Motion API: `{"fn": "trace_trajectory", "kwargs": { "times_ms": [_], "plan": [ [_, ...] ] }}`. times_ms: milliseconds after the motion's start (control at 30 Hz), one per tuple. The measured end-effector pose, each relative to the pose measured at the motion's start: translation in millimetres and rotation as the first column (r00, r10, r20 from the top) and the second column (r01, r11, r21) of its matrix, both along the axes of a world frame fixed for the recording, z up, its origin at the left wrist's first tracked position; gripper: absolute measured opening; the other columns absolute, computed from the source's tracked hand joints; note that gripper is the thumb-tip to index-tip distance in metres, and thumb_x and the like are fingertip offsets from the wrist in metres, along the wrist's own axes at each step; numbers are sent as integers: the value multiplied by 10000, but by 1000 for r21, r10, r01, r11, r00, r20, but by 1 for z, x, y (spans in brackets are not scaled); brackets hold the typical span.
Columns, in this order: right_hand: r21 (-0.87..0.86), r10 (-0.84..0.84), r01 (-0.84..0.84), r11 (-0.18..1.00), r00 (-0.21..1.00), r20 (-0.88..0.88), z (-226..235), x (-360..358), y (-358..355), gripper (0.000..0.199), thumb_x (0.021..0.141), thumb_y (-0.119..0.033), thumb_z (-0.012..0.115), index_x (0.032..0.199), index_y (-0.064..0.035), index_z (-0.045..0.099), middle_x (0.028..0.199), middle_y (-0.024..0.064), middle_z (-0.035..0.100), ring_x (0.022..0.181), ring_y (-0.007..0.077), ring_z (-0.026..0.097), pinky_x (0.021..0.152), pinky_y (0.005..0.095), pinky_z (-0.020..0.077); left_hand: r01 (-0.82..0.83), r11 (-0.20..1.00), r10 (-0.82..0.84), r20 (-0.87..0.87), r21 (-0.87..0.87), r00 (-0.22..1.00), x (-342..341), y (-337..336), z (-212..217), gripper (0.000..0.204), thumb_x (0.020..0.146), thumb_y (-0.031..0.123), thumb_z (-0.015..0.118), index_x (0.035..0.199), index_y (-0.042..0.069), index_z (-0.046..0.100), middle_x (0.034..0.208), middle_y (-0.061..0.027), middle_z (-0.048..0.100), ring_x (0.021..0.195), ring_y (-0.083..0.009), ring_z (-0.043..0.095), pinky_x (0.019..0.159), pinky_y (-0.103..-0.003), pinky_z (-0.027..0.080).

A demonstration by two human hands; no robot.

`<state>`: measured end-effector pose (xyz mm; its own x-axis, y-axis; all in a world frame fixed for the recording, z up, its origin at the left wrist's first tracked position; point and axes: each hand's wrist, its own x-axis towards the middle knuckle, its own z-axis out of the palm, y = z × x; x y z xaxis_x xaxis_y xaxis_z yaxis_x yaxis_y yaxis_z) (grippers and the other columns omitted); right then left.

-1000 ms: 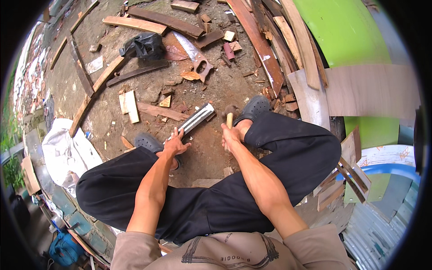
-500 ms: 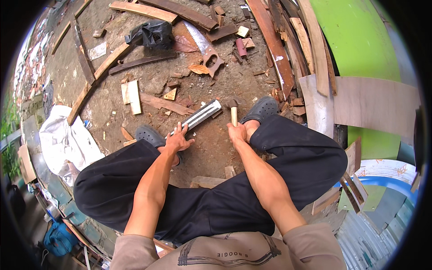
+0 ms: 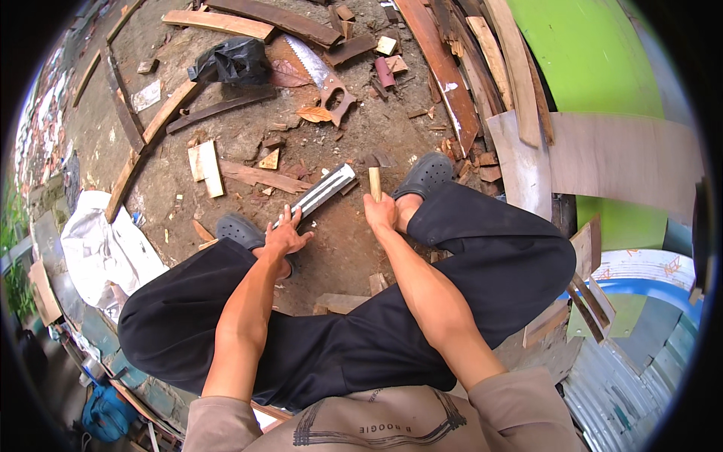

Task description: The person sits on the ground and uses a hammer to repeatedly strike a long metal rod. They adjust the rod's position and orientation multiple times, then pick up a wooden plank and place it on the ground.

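My left hand [image 3: 286,235] rests its spread fingers on the near end of a long dark bar [image 3: 324,191] with white stripes along its top. The bar slants away to the right, just above or on the dirt. My right hand [image 3: 381,212] is wrapped round the pale wooden handle of a hammer [image 3: 375,181]. Its dark head is smeared by motion, to the right of the bar's far end. My feet, in grey clogs, are on either side of the bar and hammer.
Farther off lie a handsaw [image 3: 328,83], a black plastic bag [image 3: 232,60] and a red cylinder [image 3: 385,72]. Wood scraps and planks [image 3: 444,83] litter the dirt. White cloth [image 3: 105,245] is at the left; a pale plywood sheet [image 3: 625,151] and a green panel [image 3: 595,68] stand at the right.
The whole view has shifted slightly, so everything sits a little farther left. The hammer's head has become blurred while my right hand keeps its grip. My left hand stays on the bar.
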<state>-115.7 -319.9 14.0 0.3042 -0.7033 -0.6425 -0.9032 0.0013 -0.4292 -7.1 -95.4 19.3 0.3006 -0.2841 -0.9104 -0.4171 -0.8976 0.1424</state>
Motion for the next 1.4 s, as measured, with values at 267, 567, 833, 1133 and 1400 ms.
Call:
{"fn": "trace_trajectory", "kwargs": {
  "times_ms": [267, 567, 833, 1133, 1400],
  "plan": [
    [-121, -150, 190, 974, 946, 287, 6, 9, -10, 407, 767, -401, 636, 834, 1, 654, 782, 248, 656, 806, 423, 655, 755, 474, 491, 3, 1000, -3, -2, 8, 1000, -1, 0, 6, 941, 861, 600, 555, 1566, 228, 53, 1624, -149, -9, 1488, -310, 138, 1179, -522, 150],
    [47, -111, 110, 993, 994, 7, -22, 1, -4, 343, 774, -335, 634, 879, -9, 654, 739, 198, 658, 711, 361, 658, 698, 462, 507, 0, 1000, 1, 17, -11, 1000, 1, -4, 4, 954, 864, 604, 552, 1566, 219, 34, 1623, -152, -30, 1493, -312, 111, 1179, -526, 150],
    [-125, -101, 140, 982, 955, 278, 45, 54, -30, 349, 776, -337, 609, 845, 3, 646, 791, 244, 660, 793, 418, 653, 731, 467, 489, -14, 1000, 14, 48, 2, 999, -8, 1, 8, 923, 869, 581, 565, 1564, 214, 80, 1628, -125, 24, 1488, -299, 147, 1178, -529, 158],
    [85, 99, -97, 992, 995, -21, -14, 19, -41, 353, 787, -326, 617, 888, 11, 647, 839, 242, 673, 839, 417, 662, 767, 475, 501, 12, 1000, -12, 37, -1, 999, -8, 0, 5, 939, 858, 595, 564, 1565, 225, 69, 1628, -128, 11, 1491, -294, 139, 1178, -526, 153],
    [12, -48, 47, 999, 987, 155, -6, 24, -16, 332, 819, -313, 609, 922, 2, 631, 718, 172, 668, 641, 360, 652, 610, 442, 529, 2, 1000, -2, 21, -5, 1000, -6, 2, 2, 968, 840, 623, 559, 1566, 236, 47, 1627, -141, -7, 1494, -296, 123, 1175, -531, 149]
  ]
}}
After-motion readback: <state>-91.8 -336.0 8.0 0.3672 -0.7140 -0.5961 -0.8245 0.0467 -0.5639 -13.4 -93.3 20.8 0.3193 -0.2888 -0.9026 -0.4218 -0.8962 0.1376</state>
